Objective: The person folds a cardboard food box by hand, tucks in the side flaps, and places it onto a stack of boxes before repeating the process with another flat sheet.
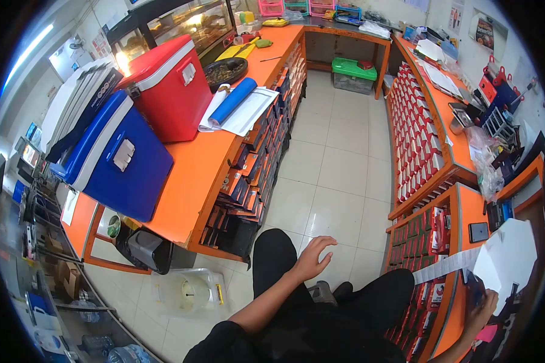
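My left hand (313, 260) is held above my left knee, fingers loosely stretched and thumb apart, with nothing in it. Over the right-hand counter, my right hand (484, 310) grips a dark, flat object (475, 293) whose kind I cannot make out. White paper sheets (507, 257) lie just beyond that hand. From them a long printed paper strip (445, 266) hangs leftwards over the counter's edge. A black phone-like device (478, 232) rests on the orange surface (472, 209) nearby. Something pink (488, 333) sits under my right wrist.
Blue (118, 154) and red (169, 85) cooler boxes stand on the left orange counter, beside a blue roll (233, 101) on papers. Small boxes (415, 133) fill the shelves under the right counter. A clear plastic tub (191, 293) and a green-lidded bin (353, 75) stand on the tiled floor.
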### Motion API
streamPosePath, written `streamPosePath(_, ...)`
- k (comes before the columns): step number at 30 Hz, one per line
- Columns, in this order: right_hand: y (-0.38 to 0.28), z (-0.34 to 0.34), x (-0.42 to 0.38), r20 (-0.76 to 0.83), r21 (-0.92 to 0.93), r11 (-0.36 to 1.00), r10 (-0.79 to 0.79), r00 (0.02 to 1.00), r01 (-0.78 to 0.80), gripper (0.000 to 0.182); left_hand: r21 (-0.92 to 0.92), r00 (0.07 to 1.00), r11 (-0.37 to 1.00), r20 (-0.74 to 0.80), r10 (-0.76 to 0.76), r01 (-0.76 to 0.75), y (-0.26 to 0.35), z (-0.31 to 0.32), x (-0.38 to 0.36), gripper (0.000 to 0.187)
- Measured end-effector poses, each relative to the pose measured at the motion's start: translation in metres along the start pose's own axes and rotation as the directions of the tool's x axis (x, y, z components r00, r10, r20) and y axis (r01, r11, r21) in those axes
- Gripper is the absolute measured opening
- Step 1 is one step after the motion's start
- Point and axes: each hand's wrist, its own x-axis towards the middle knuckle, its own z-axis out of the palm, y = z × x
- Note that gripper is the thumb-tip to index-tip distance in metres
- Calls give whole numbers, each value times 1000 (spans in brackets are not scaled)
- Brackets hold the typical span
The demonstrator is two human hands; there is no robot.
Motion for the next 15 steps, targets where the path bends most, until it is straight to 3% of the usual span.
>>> streamPosePath(10, 29, 9, -29, 25, -207, 978, 27, 999, -21, 16, -16, 999, 1000, 35, -20, 20, -5, 4, -15, 36)
streamPosePath(12, 49, 14, -38, -92, -341, 938, -88, 992, 52, 29, -13, 999, 1000, 30, -16, 17, -4, 5, -16, 36)
streamPosePath(15, 62, 10, -42, -231, -377, 919, -216, 949, 117, 42, -14, 1000, 1000, 26, -6, 6, -2, 4, -14, 36)
